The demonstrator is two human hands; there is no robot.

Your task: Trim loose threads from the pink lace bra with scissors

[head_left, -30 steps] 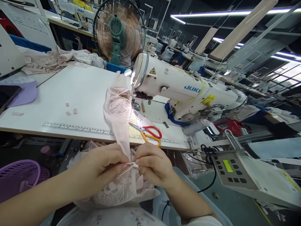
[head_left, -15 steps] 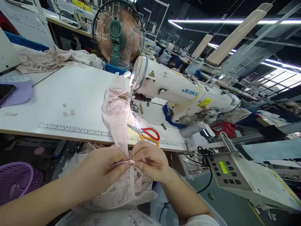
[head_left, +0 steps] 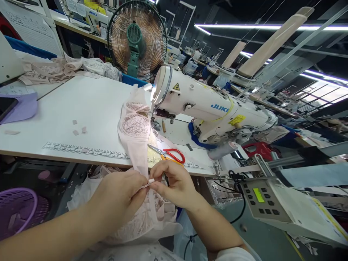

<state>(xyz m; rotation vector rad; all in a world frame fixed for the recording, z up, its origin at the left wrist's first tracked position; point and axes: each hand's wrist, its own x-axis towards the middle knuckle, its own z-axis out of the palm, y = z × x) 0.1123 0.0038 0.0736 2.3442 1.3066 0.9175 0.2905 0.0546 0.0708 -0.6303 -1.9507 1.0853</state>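
Note:
A pale pink lace bra (head_left: 136,125) lies at the table's front edge by the sewing machine needle, its band hanging down over the edge toward my hands. My left hand (head_left: 119,195) is closed, thumb and fingers pinching the end of that band. Close against it, my right hand (head_left: 175,185) has thumb and forefinger at a small whitish folded end (head_left: 151,181) of the fabric. The fingertips partly hide this end. Below both hands, more pink lace bras (head_left: 136,224) are heaped on my lap. Scissors (head_left: 174,155) with red and orange handles lie just beyond my right hand.
A white JUKI sewing machine (head_left: 201,98) stands at the back right of the table (head_left: 89,105). Behind it is a green fan (head_left: 137,40). A control box (head_left: 263,199) juts out at right. A purple basket (head_left: 35,203) sits lower left, and small fabric scraps (head_left: 75,132) dot the tabletop.
My left hand has rolled over, its back now facing up more. My right fingers have shifted and opened slightly around the small whitish end, which now tilts upward. The bra on the table stays put.

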